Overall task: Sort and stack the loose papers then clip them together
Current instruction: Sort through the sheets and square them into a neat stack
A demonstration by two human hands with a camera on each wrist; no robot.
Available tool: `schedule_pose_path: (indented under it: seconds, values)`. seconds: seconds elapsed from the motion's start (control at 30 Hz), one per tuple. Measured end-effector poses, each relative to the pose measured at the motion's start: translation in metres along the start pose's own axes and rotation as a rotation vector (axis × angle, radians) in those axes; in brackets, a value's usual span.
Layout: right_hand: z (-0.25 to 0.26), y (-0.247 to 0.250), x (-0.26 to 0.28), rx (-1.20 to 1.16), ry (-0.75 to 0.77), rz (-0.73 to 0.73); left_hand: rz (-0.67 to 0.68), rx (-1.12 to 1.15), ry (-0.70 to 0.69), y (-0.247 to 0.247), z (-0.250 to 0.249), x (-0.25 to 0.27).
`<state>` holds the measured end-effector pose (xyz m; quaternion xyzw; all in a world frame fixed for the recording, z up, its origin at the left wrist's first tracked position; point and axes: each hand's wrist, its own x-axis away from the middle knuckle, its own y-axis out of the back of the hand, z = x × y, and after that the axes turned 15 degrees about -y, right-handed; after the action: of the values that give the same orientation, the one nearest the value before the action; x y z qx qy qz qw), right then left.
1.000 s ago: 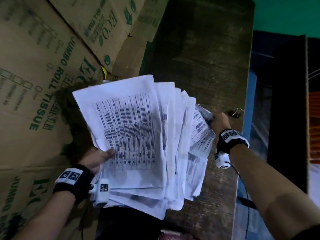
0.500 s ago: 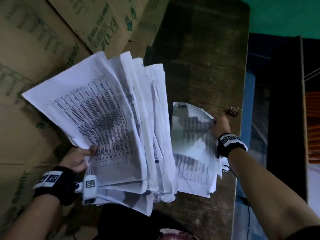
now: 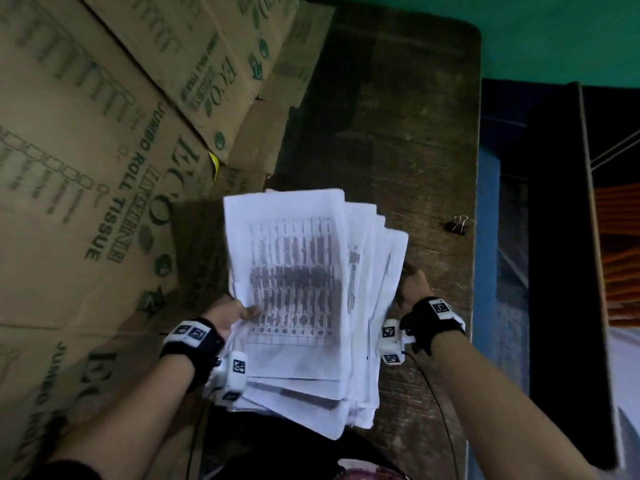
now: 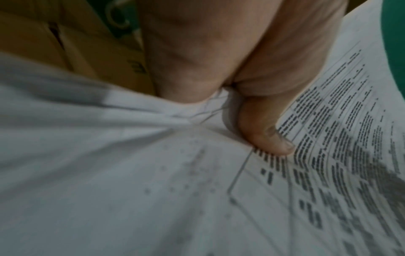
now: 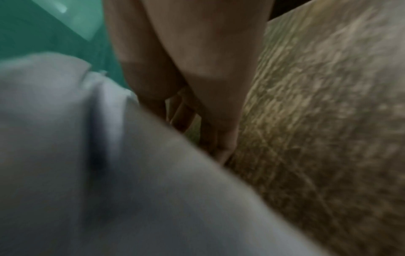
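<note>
The left hand [image 3: 225,311] grips the near left edge of the stack of papers [image 3: 304,292], its thumb [image 4: 271,136] pressed flat on the printed top sheet while the other fingers are hidden under the stack. The paper bunches into creases where the thumb pinches it. The right hand [image 3: 414,289] is at the stack's right edge; from the head view its fingers are hidden behind the sheets, and the right wrist view is blurred, showing fingers [image 5: 219,138] pointing down beside the paper against the table [image 3: 398,133]. Whether this hand grips the sheets or only rests against them cannot be told.

The stack is held above the near part of the wooden table, fanned unevenly, with sheet edges stepping out to the right and at the near end. The print on the top sheet is a table of rows, too smeared to read.

A small binder clip [image 3: 460,224] lies on the table far right of the stack, near the table's right edge and apart from both hands. Flattened cardboard boxes [image 3: 86,168] printed with green lettering fill the left side.
</note>
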<state>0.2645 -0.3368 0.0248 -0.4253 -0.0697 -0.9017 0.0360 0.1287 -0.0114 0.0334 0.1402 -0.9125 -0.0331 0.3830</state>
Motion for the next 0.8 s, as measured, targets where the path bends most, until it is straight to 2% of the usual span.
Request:
schedule_pose_path:
  seconds: [0.13, 0.2, 0.23, 0.3, 0.4, 0.5, 0.57, 0.63, 0.7, 0.8]
  values:
    - [-0.03, 0.005, -0.006, -0.199, -0.203, 0.259, 0.006, -0.161, 0.046, -0.023, 0.005, -0.012]
    - [-0.043, 0.011, -0.003, -0.247, -0.267, 0.302, -0.081, -0.314, 0.026, -0.031, 0.0, -0.013]
    - [-0.049, 0.011, 0.0, -0.227, -0.272, 0.3, -0.122, -0.371, 0.017, -0.033, -0.002, -0.015]
    - [-0.063, 0.003, 0.01, -0.109, -0.26, 0.199, -0.129, -0.353, 0.005, -0.036, -0.004, -0.014]
    - [-0.078, -0.026, 0.023, 0.103, -0.121, 0.067, -0.123, -0.357, -0.063, -0.046, -0.005, -0.001]
    - [-0.074, -0.052, 0.038, 0.128, -0.078, -0.036, -0.138, -0.416, -0.154, -0.055, -0.003, 0.009]
    - [-0.076, -0.051, 0.037, 0.107, -0.078, -0.032, -0.15, -0.537, -0.211, -0.051, 0.0, 0.013]
    - [-0.081, -0.044, 0.039, 0.127, -0.107, -0.01, -0.121, -0.657, -0.233, -0.047, 0.004, 0.02]
    - [-0.084, -0.042, 0.05, 0.163, -0.065, -0.027, -0.064, -0.765, -0.259, -0.046, 0.008, 0.031]
    - [-0.083, -0.037, 0.075, 0.129, 0.036, -0.013, -0.043, -0.715, -0.317, -0.045, 0.019, 0.04]
